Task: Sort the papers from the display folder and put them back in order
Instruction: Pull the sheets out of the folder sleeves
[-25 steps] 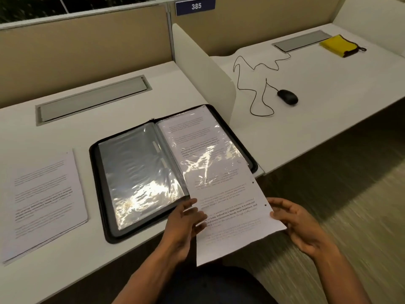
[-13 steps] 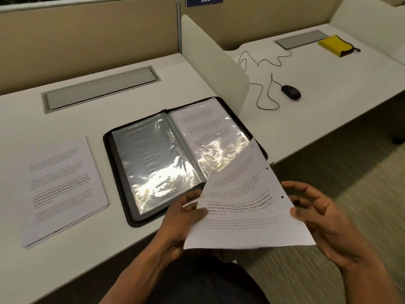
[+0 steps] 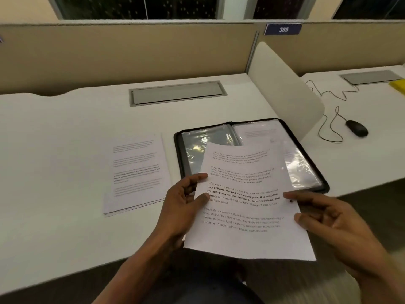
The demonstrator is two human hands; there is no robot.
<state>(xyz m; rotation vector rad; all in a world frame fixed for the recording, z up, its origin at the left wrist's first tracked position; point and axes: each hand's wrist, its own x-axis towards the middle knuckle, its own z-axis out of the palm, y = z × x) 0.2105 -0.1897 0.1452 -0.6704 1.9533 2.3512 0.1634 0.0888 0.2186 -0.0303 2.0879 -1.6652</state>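
— Where is the loose sheet [image 3: 247,207] right now?

— In the air at the near edge of the desk [image 3: 65,161], over the near part of the open display folder [image 3: 315,172]. Its long axis runs near to far, leaning a little to the right at the near end.

— Who has hold of it?

— The left hand [image 3: 182,207] pinches the left edge, thumb on the printed face, index finger stretched along the edge further up. The right hand [image 3: 333,222] is at the right edge with curled fingers; its thumb lies on the margin, but whether the fingers actually clamp from below I cannot tell, as the paper hides them.

— And where would it go?

— Judging by the task, onto the stack of papers [image 3: 137,172], which lies flat to the left of the folder, just beside it, with its long axis also near to far. From the sheet it sits left and slightly further away.

— So which hand leads?

— The left one, I'd say: it is the nearer to the stack, and it grips the edge facing that way. The sheet needs a sideways carry to the left and hardly any turning, since the two long axes almost agree already.
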